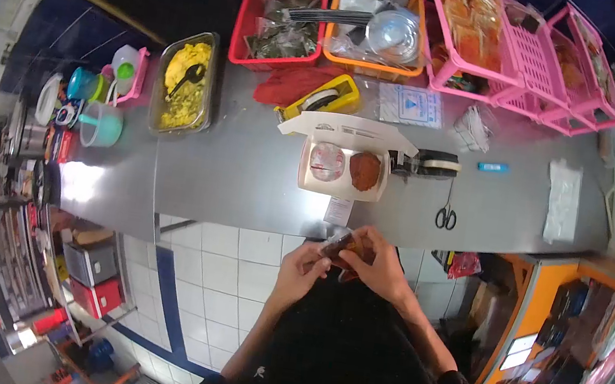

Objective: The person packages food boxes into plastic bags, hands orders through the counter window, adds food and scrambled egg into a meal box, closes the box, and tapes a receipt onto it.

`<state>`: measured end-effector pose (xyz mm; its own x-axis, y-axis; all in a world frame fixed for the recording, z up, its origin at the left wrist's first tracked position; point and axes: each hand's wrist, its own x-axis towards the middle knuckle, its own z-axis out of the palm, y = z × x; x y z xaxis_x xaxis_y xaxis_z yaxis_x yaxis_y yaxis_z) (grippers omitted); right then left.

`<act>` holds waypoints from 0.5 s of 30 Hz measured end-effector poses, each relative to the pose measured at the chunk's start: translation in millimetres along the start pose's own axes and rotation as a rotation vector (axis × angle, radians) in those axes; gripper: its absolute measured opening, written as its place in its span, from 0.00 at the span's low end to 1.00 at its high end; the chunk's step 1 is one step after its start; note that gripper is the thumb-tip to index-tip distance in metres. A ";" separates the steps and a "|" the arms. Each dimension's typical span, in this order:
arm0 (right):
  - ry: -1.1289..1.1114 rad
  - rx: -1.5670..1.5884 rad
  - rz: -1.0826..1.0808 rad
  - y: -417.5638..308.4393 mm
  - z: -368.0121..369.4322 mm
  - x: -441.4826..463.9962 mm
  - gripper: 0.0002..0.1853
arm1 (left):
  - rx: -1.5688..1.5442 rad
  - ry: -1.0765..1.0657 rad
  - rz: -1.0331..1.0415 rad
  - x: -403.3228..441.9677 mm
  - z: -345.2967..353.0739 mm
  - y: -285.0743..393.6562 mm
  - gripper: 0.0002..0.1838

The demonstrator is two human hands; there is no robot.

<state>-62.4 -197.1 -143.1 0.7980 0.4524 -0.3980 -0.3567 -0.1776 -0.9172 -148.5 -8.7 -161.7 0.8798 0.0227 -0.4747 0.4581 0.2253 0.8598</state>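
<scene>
Just past the table's front edge, a small clear plastic packet [341, 245] with dark reddish-brown contents is held between both hands. My left hand [302, 271] pinches its left side, and my right hand [378, 268] grips its right side with the thumb across it. Beyond them stands an open white cardboard box [340, 187]. Inside it, a round pale plastic-wrapped portion [326, 162] lies left of a round reddish-brown portion [365, 171]. A small whitish sachet or label [338, 211] rests at the box's front side.
Behind the box sit a yellow tape dispenser [328, 99], a red bin [274, 58], an orange bin [372, 66] and pink baskets [533, 67]. A tray of yellow food [185, 84] stands left. Tape rolls [437, 163], scissors [445, 217] and a blue object [492, 168] lie right.
</scene>
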 end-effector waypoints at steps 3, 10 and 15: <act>0.014 -0.068 -0.026 6.0 17.4 -13.9 0.18 | 0.027 -0.043 -0.052 -3.4 -17.9 -15.7 0.06; 0.003 -0.030 0.005 25.1 31.0 -30.6 0.20 | 0.180 -0.125 -0.085 3.0 -18.0 11.3 0.05; 0.197 0.037 -0.122 33.3 9.6 -15.8 0.21 | 0.421 -0.051 0.311 48.1 -4.0 36.5 0.08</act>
<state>-91.6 -201.7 -167.1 0.9146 0.2883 -0.2835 -0.2662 -0.0981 -0.9589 -90.0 4.5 -153.9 0.9826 -0.0238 -0.1842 0.1761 -0.1958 0.9647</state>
